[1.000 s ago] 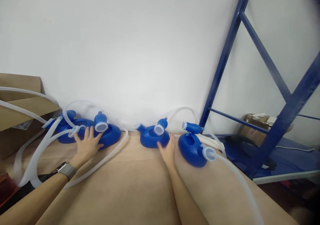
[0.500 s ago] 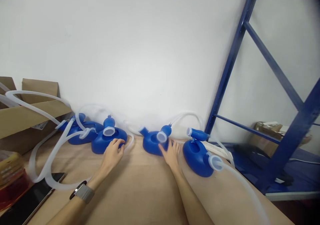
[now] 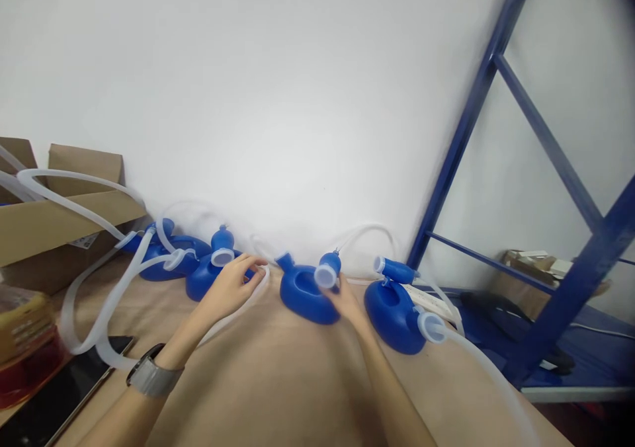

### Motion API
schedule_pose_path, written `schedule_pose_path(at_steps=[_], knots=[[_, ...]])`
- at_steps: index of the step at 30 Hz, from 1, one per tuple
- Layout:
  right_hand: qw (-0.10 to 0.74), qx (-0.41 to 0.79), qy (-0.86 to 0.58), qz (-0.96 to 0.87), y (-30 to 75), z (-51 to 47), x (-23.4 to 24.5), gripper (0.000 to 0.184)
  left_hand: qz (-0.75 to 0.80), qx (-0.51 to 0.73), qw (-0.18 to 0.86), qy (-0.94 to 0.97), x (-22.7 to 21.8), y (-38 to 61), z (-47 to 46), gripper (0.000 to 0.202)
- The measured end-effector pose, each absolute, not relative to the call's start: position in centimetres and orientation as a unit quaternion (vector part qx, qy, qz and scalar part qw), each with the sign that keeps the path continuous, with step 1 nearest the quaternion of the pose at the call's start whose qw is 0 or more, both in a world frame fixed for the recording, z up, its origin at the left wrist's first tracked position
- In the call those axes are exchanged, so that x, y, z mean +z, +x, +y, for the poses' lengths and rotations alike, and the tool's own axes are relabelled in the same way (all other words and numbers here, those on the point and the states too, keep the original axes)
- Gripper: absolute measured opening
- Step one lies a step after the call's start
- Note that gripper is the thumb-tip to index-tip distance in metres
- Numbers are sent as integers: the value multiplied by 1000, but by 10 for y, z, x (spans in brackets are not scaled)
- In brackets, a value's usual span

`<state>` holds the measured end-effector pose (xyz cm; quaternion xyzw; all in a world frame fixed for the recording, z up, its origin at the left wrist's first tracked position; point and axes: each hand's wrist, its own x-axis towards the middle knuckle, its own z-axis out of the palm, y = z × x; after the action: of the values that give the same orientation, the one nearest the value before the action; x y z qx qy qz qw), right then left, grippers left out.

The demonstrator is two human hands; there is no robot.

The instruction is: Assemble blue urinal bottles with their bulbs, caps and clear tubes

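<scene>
Several blue plastic urinal bottles with pale, flexible hoses stand along the wall. My right hand [image 3: 344,299] is at the right side of the middle bottle [image 3: 303,296], its thumb by the white-rimmed funnel [image 3: 326,274] and its other fingers mostly hidden behind. My left hand [image 3: 237,282] reaches in front of another bottle [image 3: 199,280], thumb and fingers curved and apart. Its fingertips are close to a translucent hose [image 3: 258,291]; contact is unclear. To the right stands a further bottle [image 3: 391,318] with a hose on its cap [image 3: 432,326]. One more bottle [image 3: 166,267] sits at the far left.
A cardboard box [image 3: 69,225] stands at the left, hoses looping over it. Nearer lie a dark phone [image 3: 59,394] and a container with red contents [image 3: 30,374]. A power strip [image 3: 431,301] lies behind the right bottle, beside a blue metal rack [image 3: 446,169].
My left hand has moved right and slightly up, toward the hose beside the left bottle. The middle bottle has turned a little, with my right hand still at it. The view has shifted slightly.
</scene>
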<state>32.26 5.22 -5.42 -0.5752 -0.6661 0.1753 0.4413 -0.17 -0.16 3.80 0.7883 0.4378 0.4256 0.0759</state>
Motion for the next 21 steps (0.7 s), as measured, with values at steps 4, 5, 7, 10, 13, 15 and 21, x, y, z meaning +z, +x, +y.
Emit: schedule_pose_path(at_steps=[4, 5, 7, 10, 13, 15, 21], knots=[[389, 226, -560, -695, 317, 47, -40, 63, 428, 395, 64, 810, 43, -6, -4, 31], [370, 239, -557, -704, 318, 43, -34, 63, 426, 384, 54, 817, 42, -6, -3, 32], [322, 269, -543, -727, 320, 33, -18, 64, 427, 361, 28, 829, 37, -6, -2, 38], [233, 323, -512, -761, 323, 10, 10, 67, 429, 323, -23, 843, 24, -3, -1, 52], [149, 366, -489, -778, 323, -12, 34, 58, 405, 275, -63, 870, 11, 4, 0, 50], [108, 387, -478, -781, 322, -20, 45, 50, 385, 249, -81, 885, 7, 11, -1, 42], [95, 397, -496, -766, 333, -33, 59, 96, 362, 251, -112, 891, 5, 20, 2, 13]])
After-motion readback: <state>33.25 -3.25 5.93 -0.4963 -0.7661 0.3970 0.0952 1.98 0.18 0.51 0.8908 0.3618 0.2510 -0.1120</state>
